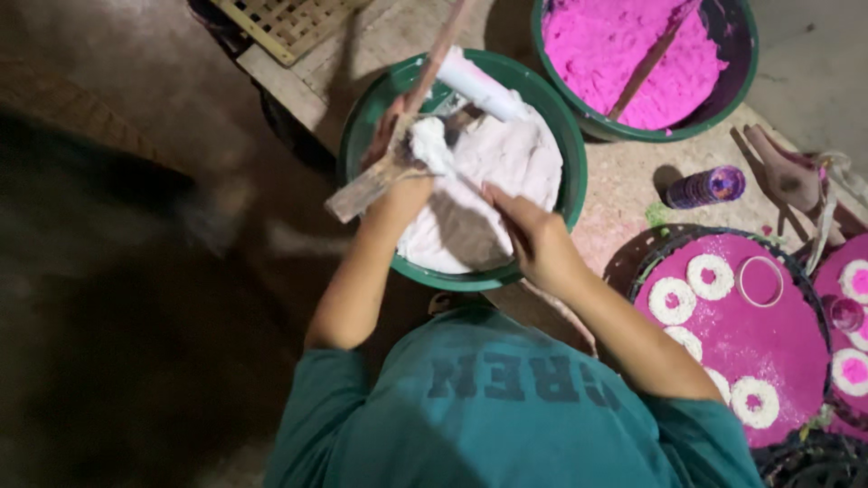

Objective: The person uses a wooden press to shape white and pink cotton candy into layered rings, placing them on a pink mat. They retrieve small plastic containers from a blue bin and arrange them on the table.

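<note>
Your left hand [398,158] closes its grip on a flat wooden paddle [366,185], angled across the round green basin [362,108] of white powder [506,163]. Your right hand [533,237] presses into the powder near the basin's front rim, fingers together and holding nothing, as if steadying the heap.

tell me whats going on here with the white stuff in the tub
A person in a teal shirt leans over a green tub of white paste. The left hand grips a paste-caked wooden stick and the right hand scrapes at it. Nearby are a tub of pink powder and a pink tray with white rings.
</note>
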